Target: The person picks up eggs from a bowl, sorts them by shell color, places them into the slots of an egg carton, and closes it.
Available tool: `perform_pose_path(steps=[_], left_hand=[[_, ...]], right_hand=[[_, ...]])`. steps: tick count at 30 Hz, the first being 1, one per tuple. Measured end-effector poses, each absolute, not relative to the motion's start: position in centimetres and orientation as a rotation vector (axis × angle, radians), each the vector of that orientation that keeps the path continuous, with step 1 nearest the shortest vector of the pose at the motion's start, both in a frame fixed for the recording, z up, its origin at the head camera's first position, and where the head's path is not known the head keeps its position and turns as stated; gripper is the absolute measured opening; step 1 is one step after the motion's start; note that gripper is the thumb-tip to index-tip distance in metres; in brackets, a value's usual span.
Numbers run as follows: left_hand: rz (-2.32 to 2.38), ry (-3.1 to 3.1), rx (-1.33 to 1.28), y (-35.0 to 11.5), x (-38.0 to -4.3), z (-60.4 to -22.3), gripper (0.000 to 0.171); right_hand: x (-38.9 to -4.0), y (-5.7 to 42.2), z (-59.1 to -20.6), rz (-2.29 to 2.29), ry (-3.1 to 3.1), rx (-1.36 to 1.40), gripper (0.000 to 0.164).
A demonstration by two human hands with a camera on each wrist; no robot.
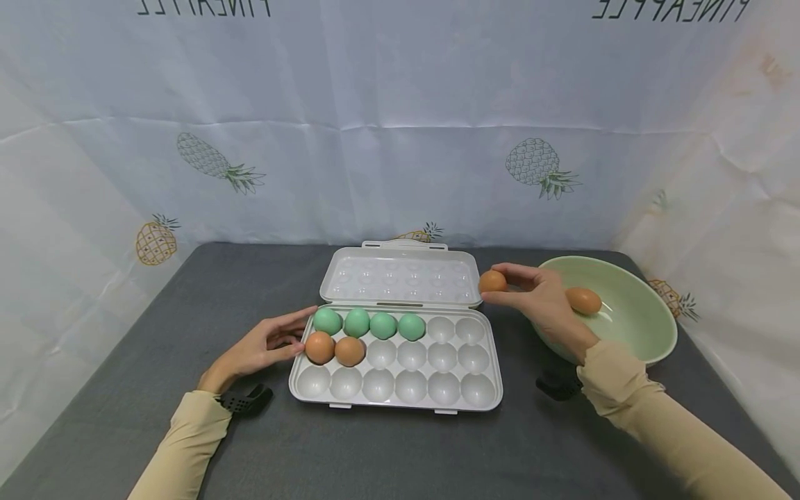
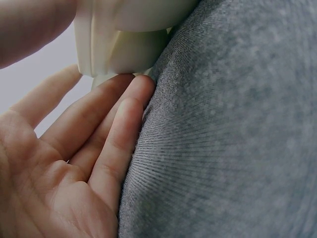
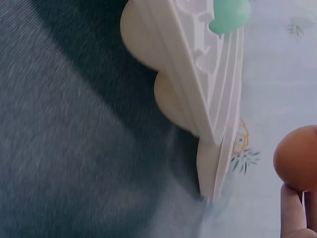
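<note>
In the head view, a white egg carton [image 1: 395,406] lies open on the table, several green eggs [image 1: 383,326] in its back row. Two brown eggs [image 1: 320,347] sit in the middle row's left cups. My left hand [image 1: 256,344] rests at the carton's left side, thumb by the rim. Its fairly straight fingers [image 2: 119,131] touch the carton's side, low by the cloth. My right hand [image 1: 540,298] pinches another brown egg [image 1: 493,281] between thumb and fingertips, held up beside the lid's right edge. The right wrist view shows that egg [image 3: 299,157] at its right edge.
A pale green bowl [image 1: 644,326] stands at the right behind my right wrist, with one brown egg [image 1: 584,301] visible in it. The carton's lid [image 1: 400,274] is folded back. Dark grey cloth [image 1: 375,451] covers the table, and a pineapple-print curtain [image 1: 400,173] hangs behind.
</note>
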State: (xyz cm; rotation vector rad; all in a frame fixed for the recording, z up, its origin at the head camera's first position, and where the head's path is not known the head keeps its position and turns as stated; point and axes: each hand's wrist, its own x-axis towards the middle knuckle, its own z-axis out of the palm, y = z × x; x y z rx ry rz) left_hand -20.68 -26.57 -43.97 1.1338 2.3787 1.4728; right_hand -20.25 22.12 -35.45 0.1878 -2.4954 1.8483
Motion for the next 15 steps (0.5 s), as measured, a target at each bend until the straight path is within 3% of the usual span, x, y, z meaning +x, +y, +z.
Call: perform_pose_path(steps=[15], left_hand=[[1.461, 2.394, 1.109, -26.6, -20.7, -44.0, 0.065]], right_hand=[[-20.7, 18.0, -35.9, 1.92, -2.457, 0.297, 0.055]])
